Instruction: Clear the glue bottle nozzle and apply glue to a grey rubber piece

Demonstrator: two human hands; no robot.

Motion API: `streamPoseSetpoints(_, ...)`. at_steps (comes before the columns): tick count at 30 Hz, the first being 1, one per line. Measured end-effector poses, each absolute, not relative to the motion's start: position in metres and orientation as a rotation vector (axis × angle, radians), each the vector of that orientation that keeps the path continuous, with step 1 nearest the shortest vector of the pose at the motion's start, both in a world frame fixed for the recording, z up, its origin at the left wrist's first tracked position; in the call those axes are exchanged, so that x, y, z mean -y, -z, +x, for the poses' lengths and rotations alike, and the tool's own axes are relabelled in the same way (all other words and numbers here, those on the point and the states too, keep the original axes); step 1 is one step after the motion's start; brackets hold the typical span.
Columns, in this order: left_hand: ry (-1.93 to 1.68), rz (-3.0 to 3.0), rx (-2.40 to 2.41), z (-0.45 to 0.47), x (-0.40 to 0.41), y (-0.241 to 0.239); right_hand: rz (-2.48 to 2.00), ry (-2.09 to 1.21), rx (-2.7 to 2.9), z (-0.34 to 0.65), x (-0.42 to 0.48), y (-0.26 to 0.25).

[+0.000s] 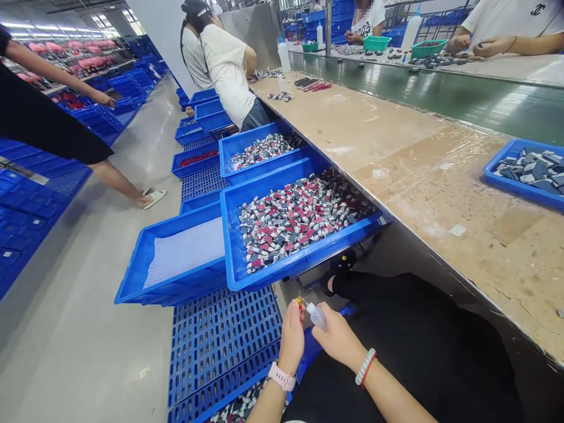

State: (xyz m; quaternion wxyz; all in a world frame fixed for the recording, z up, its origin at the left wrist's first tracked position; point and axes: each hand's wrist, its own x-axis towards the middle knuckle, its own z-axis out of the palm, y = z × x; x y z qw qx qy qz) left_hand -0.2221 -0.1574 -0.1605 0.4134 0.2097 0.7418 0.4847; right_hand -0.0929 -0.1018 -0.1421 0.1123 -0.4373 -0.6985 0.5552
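Head view | left hand (292, 326) pinches small yellow-and-red piece (299, 301) at fingertips | right hand (335, 336) grips translucent plastic squeeze bottle (318, 318) | bottle's long axis slants up-left, toward piece; contact unclear

Interlocked double-C logo (538, 9) on a co-worker's white shirt (506, 19) (lettering (362, 27) on a second shirt (375, 13) unreadable)

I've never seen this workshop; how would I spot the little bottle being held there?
Find the big blue bin of red, white and dark pieces beside the table. Below it in the view, the right hand holds the small bottle. It is translucent and white-topped, close to a yellowish piece in the left hand, whereas the tall bottles stand farther off.
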Motion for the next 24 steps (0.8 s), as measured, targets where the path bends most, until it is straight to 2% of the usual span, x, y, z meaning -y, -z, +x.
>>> streamPoseSetpoints(24, -1.294, 0.544, -1.812, -0.2172, 0.1613, 0.1672, -1.266, -1.649, 2.033, -0.0922, 0.1025, 0.1440)
